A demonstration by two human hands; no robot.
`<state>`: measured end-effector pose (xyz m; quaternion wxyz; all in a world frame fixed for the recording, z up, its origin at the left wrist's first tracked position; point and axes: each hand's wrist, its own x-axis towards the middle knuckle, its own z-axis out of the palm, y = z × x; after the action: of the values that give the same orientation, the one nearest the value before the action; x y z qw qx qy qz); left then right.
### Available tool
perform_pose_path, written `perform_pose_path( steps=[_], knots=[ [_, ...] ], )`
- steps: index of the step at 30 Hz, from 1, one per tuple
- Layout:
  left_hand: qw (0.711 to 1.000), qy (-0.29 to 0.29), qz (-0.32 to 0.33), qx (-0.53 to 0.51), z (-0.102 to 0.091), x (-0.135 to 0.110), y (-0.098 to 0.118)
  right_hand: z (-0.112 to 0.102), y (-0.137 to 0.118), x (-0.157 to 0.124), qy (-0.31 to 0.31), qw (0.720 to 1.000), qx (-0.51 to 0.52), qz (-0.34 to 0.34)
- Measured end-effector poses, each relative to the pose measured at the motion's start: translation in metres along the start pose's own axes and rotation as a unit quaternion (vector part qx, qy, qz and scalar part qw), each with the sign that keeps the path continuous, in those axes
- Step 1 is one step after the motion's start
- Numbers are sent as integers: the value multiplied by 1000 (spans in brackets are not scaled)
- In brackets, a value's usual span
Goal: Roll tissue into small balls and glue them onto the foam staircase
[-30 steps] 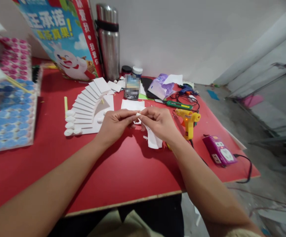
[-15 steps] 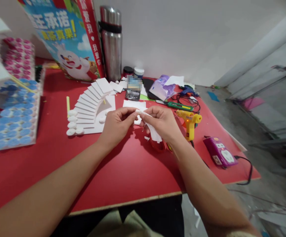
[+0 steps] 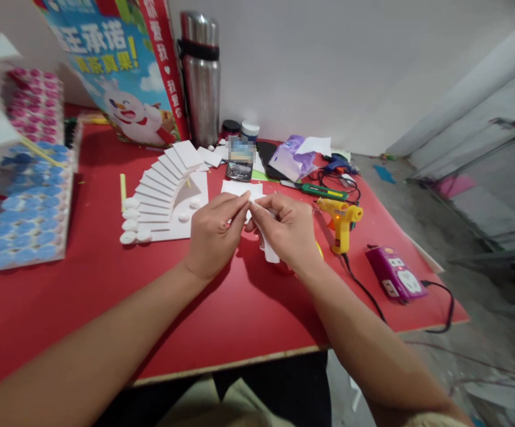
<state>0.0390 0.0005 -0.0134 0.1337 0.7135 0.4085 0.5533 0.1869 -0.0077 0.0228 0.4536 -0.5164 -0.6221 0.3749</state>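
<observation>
My left hand [image 3: 217,237] and my right hand [image 3: 290,228] meet over the middle of the table, thumbs and fingertips pinched together. Between them is a white strip [image 3: 270,254], paper-like, whose loose end hangs below my right fingers. The fingers hide the pinched end. A red and yellow object, mostly covered, lies beneath my right hand. Left of my hands stands a white fan-shaped stair of boards [image 3: 153,190] on a white base, with several small white rolls [image 3: 128,238] at its lower left corner. A white sheet [image 3: 242,188] lies just behind my fingertips.
A yellow glue gun [image 3: 341,222] with a cord stands at right, near a purple power socket [image 3: 394,273]. Behind are a green-handled tool [image 3: 323,191], a purple packet [image 3: 290,157], a steel flask [image 3: 204,89] and a printed bag [image 3: 119,77]. Blue rolls [image 3: 30,219] fill a board at left.
My left hand has shifted slightly right and both sets of fingertips have drawn closer together. The strip's hanging end has swung left and shows less.
</observation>
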Motion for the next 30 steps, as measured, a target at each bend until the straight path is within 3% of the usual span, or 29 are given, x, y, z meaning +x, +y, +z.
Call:
perform_pose_path(
  steps=[3,6,9,12,15,17,22,26,28,30],
  knots=[
    [999,-9,48,0,2,-2,-1,-2,-1,1,17,1000,14,14],
    [998,-21,31,-59,2,0,-2,-7,-2,2,3,999,29,26],
    [980,-42,-89,-172,-2,6,-4,-13,-2,4,-36,999,11,12],
    [931,-79,-238,-267,-7,13,-8,-16,0,6,-65,998,-23,-11],
    [890,-117,-308,-316,-10,16,-11,-17,2,7,-73,997,-26,-16],
    [888,-127,-297,-328,-11,17,-11,-17,3,7,-73,997,-18,-17],
    [931,-110,-211,-276,-10,14,-7,-11,4,5,-66,998,-6,-3],
    [938,-109,-216,-249,-11,16,-6,-11,3,8,-62,996,45,44],
    [936,-121,-219,-249,-12,17,-8,-15,0,12,-100,977,145,121],
    [934,-132,-215,-251,-14,18,-10,-20,-2,17,-162,926,261,219]
  ],
)
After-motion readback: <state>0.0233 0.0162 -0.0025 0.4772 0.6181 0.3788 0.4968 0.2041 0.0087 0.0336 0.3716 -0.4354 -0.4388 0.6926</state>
